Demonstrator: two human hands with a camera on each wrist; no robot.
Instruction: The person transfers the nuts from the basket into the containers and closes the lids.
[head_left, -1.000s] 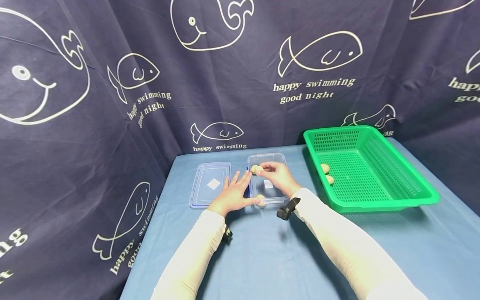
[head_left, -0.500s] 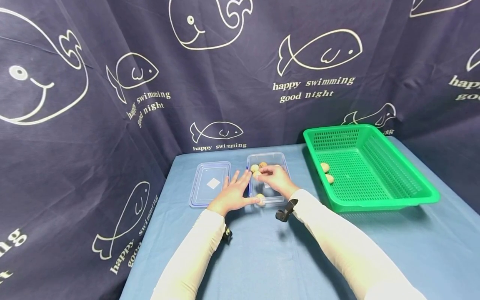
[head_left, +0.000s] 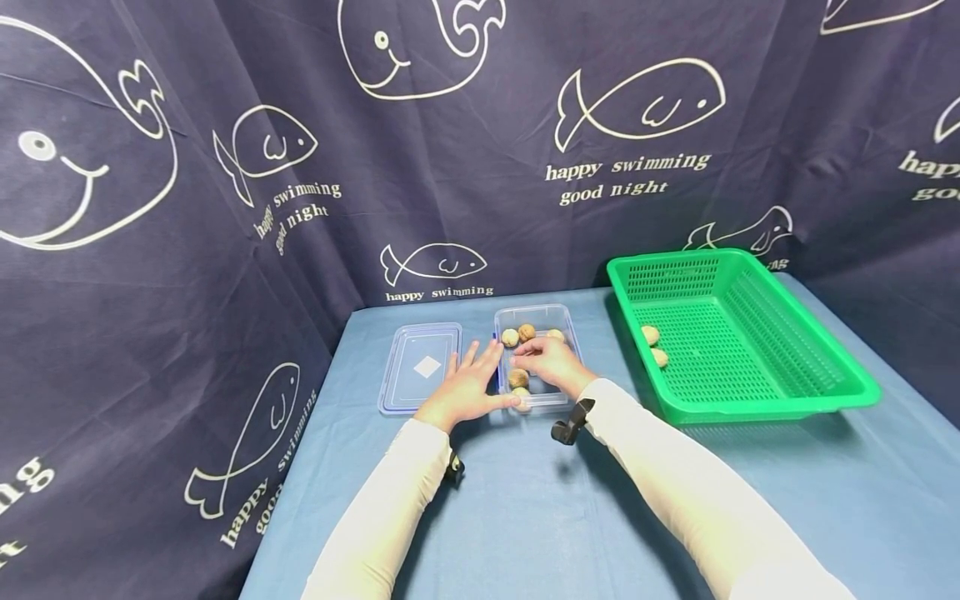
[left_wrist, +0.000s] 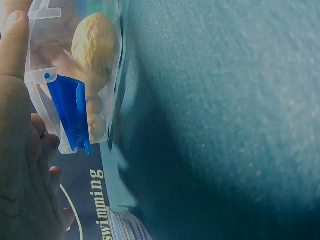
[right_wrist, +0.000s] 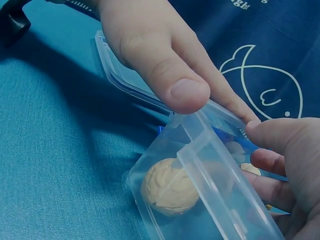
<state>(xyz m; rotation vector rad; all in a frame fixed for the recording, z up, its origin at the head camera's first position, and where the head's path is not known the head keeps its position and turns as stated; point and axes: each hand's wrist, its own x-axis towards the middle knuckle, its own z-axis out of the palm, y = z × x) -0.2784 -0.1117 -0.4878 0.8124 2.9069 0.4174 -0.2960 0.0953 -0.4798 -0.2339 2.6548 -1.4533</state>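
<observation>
A dark curtain (head_left: 225, 167) printed with white fish outlines fills the upper frame; a blue cloth-covered tabletop (head_left: 525, 517) fills the lower centre. A green perforated plastic basket (head_left: 825, 367) sits at centre right, holding two pale round walnuts (head_left: 650, 336). A flat clear lid (head_left: 420, 367) lies left of centre; just beside it, at frame centre, stands the clear rigid container (head_left: 558, 315) with a blue latch.

Change: one second earlier the right hand (head_left: 551, 367) held a walnut over the container's far end; that walnut now rests inside, and five ridged, tan walnuts (head_left: 527, 332) lie in the container, so the transfer from the basket is judged partly complete with two remaining.

The left hand (head_left: 465, 387) lies flat, fingers spread and straight, thumb (right_wrist: 185, 92) pressing the container's near corner; the right hand sits inside the container, fingers loosely curled; whether it grips anything cannot be told.
</observation>
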